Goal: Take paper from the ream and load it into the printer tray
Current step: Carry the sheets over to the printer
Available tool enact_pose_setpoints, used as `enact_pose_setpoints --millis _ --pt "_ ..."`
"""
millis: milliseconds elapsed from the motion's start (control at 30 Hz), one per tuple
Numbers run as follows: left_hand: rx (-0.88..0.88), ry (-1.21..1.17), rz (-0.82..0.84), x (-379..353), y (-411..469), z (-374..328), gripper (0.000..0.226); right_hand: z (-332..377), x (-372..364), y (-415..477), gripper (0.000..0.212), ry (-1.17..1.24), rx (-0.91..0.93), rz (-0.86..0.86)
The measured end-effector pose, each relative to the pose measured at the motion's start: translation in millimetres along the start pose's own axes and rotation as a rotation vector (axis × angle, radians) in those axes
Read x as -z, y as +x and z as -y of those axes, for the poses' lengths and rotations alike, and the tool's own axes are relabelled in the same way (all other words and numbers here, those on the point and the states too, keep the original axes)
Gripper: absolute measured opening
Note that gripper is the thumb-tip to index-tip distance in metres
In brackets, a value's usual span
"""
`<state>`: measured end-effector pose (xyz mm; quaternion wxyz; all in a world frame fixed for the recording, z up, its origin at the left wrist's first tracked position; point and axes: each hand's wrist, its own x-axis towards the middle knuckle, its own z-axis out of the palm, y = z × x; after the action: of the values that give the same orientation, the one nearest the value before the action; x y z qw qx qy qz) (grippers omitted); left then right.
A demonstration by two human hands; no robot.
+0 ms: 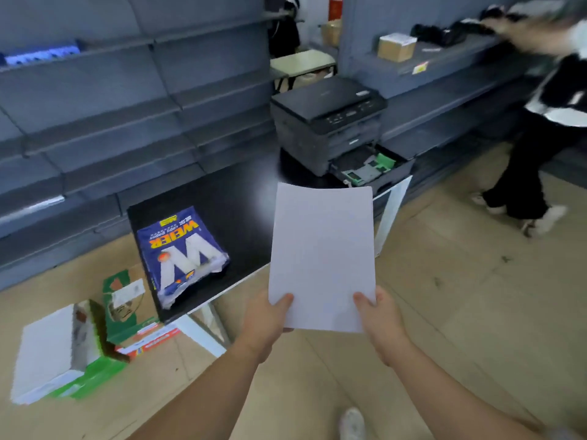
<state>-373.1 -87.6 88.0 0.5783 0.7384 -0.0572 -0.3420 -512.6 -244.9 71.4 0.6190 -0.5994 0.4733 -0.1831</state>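
Observation:
A white stack of paper (322, 252) is held upright in front of me, over the table's near edge. My left hand (266, 315) grips its lower left corner and my right hand (379, 319) grips its lower right corner. The blue ream (182, 252), its wrapper torn open at the near end, lies on the left of the black table (241, 198). The grey printer (330, 119) stands at the table's far end. Its paper tray (370, 168) is pulled out, showing green guides inside.
Grey shelving (127, 100) runs along the left and back right. Green and white boxes (63, 347) sit on the floor to the left. A person in black and white (546, 122) stands at the right shelves. A small cardboard box (396, 47) rests on a shelf.

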Motion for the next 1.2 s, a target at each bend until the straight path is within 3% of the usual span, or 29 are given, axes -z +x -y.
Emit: enact_pose_setpoints --millis 333,533,800,933,1200 --pt "-0.141 0.223 0.421 -216 1 -61 0.015 6 198 -7 0.01 0.067 -0.014 -0.558" --pt "-0.195 0.292 0.558 -333 10 -80 0.021 9 287 8 0.01 0.163 -0.033 -0.669" --pt "-0.21 0.318 0.611 -446 32 -104 0.023 22 376 58 0.008 0.192 -0.032 -0.739" --pt "-0.136 0.249 0.669 -487 47 -116 0.01 27 408 90 0.007 0.217 -0.051 -0.747" --pt "-0.157 0.277 0.739 -592 107 -162 0.009 50 473 184 0.008 0.232 -0.053 -0.82"
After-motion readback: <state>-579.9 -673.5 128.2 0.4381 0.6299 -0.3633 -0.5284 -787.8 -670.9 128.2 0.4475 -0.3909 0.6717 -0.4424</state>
